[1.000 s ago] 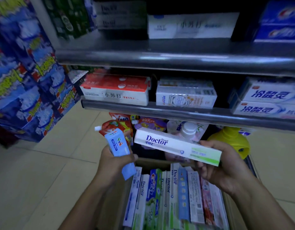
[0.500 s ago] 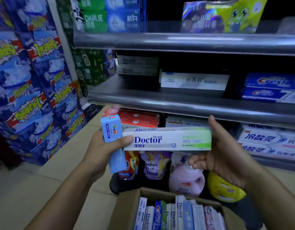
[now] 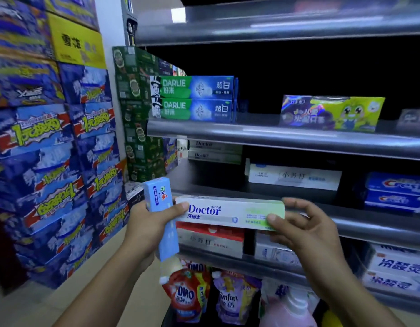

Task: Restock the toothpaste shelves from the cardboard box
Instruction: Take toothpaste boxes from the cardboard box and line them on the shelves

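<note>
Hands had lifted to shelf height, cardboard box left out of view. The right hand (image 3: 305, 230) pinched the long white-and-green Doctor toothpaste box (image 3: 228, 212); the left hand (image 3: 147, 223) gripped a slim light-blue carton (image 3: 160, 204), thumb apparently steadying the first. Shelving seemed close.

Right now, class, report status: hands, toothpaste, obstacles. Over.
Left grip holds blue box, thumb on Doctor box. Right grip pinches its other end. Path to shelved Doctor boxes looks open.

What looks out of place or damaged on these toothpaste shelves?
Nothing looks spilled or damaged. The one oddity: the left hand grips a light-blue toothpaste tube cap-down, loose, while the shelved stock is boxed, like the white-and-green Doctor carton that the right hand holds.
</note>
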Demonstrator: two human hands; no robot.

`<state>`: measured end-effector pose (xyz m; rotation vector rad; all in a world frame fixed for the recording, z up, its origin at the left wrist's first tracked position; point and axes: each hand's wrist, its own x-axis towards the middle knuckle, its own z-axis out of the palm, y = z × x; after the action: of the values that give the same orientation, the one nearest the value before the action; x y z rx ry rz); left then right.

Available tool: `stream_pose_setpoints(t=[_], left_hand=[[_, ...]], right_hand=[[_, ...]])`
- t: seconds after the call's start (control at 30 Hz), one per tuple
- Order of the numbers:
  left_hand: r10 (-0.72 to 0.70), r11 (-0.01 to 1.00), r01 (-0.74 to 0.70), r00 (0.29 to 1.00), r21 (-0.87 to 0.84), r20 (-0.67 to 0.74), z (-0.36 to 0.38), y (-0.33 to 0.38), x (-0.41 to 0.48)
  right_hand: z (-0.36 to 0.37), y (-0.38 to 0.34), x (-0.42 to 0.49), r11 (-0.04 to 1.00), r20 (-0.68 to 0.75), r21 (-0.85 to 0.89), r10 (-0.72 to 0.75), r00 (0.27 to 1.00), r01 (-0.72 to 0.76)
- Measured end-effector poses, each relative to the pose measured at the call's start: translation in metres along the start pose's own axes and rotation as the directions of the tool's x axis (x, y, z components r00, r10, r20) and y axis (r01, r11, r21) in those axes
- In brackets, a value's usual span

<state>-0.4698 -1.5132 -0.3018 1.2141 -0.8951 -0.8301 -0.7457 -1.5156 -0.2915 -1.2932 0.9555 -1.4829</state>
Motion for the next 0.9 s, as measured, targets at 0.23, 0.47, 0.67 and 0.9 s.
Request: stream_pose_setpoints(t=[0.23, 0.47, 0.67, 0.9], left_hand=[[0.100, 0.993, -0.090, 0.987, 0.078, -0.123, -0.012, 0.040, 0.053], [-0.027, 0.957, 0.025, 1.000, 0.289, 0.003, -0.015, 0.060, 0.090], [-0.222, 0.915, 0.191, 0.974, 0.355, 0.049, -0.027, 0.049, 0.095], [-0.149, 0.981, 0.155, 0.987, 0.113, -0.060, -0.028, 0.054, 0.061]], right_hand=[[0.050, -0.003, 0.060, 0.922, 0.028, -0.334, -0.197, 0.980, 0.195], [0.077, 0.008, 0.098, 0.632, 0.108, -0.731, -0.265, 0.958, 0.257], [0.082, 0.009, 0.102, 0.440, 0.208, -0.866, -0.118, 0.971, 0.239], [0.071, -0.006, 0.057, 0.468, 0.225, -0.805, -0.327, 0.918, 0.364]])
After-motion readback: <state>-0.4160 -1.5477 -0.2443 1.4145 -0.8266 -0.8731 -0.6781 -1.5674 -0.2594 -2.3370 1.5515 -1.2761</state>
